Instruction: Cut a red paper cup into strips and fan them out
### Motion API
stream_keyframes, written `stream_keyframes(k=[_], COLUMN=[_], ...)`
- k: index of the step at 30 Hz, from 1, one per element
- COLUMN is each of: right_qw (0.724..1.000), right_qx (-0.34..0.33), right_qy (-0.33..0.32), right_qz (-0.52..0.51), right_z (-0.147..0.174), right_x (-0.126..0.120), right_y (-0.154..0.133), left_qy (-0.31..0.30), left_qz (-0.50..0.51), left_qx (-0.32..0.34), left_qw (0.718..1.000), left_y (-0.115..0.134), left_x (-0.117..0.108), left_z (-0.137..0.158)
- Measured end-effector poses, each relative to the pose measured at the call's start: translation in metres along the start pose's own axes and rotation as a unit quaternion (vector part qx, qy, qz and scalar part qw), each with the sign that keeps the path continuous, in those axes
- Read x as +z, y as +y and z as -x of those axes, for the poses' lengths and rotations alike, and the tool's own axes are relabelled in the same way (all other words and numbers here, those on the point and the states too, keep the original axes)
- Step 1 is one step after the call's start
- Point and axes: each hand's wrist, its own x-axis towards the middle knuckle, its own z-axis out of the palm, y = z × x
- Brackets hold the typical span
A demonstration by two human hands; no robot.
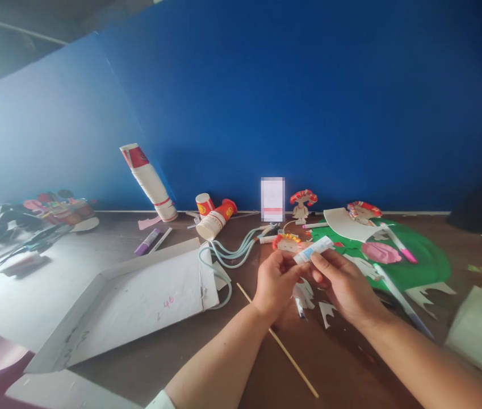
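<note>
My left hand (275,279) is closed at the middle of the table, its fingers around a paper cutout figure (290,246) with a red and yellow ruffled top. The fingers hide most of the figure's lower part. Between my hands a small white tube (314,250) with blue print lies slanted, pinched by my right hand (345,281). The tube's left end is close to my left fingertips; whether they touch cannot be made out. Below the hands are a white paper cutout (303,293) and a jagged paper scrap (326,313). A thin wooden stick (294,360) passes under my left forearm.
A white box lid (138,307) lies left, beside a pale blue cable (234,248). Behind are stacked paper cups (149,182) and fallen cups (216,220). At right, a green disc (432,255) bears markers and paper pieces. Another cutout figure (302,205) leans against the blue partition (309,102).
</note>
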Motion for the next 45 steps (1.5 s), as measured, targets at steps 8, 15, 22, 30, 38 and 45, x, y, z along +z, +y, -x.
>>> stream_keyframes(k=[8,15,22,30,38,45], right_qw=[0.985,0.975,0.966,0.935,0.933,0.954], right_qx=[0.053,0.086,0.102,0.152,0.177,0.150], right_qy=[-0.006,0.000,0.000,-0.003,-0.001,0.019], right_qz=[-0.166,-0.204,-0.238,-0.320,-0.313,-0.260], right_z=[-0.002,-0.001,0.000,0.000,0.003,0.002], right_x=[0.006,0.008,0.009,0.008,0.010,0.013], right_y=[0.000,0.004,0.008,0.014,0.014,0.015], left_qy=[0.000,0.019,0.026,0.039,0.018,0.061], left_qz=[0.060,0.017,0.017,0.052,0.143,0.049], left_qx=[0.008,0.028,0.053,0.044,-0.005,0.056], left_qw=[0.998,0.999,0.998,0.997,0.989,0.995], left_y=[0.005,-0.009,-0.007,-0.001,0.004,-0.001], left_x=[0.004,0.002,0.004,0.004,0.005,0.001], left_z=[0.006,0.004,0.004,0.008,0.008,0.006])
